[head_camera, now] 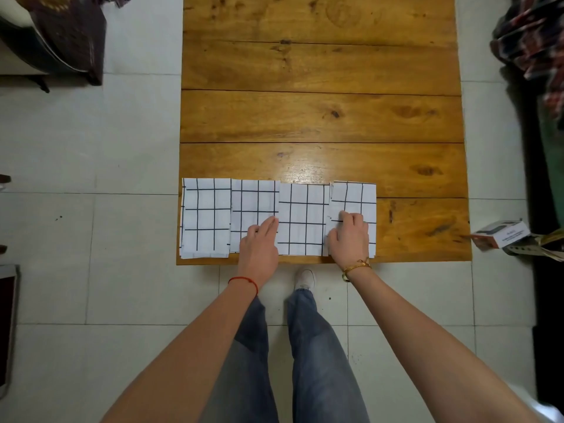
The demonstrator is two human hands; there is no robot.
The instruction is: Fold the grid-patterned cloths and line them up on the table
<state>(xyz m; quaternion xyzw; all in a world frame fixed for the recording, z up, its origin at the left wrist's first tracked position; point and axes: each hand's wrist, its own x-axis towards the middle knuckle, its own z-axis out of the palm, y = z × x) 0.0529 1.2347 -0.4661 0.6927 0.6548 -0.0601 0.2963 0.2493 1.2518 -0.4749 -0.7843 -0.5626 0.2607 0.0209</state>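
Wooden desk (320, 117) had four folded cloths (206, 218) lined up along our near edge. Left hand (259, 242) lay flat, right hand (349, 239) pressed the last cloth (354, 196), fingers bent. Looked nearly done, just nudging.

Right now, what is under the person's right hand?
The right hand rests on the rightmost folded white cloth with dark grid lines, which lies on the wooden plank table. The hand covers the cloth's near part, so whether anything lies there cannot be seen.
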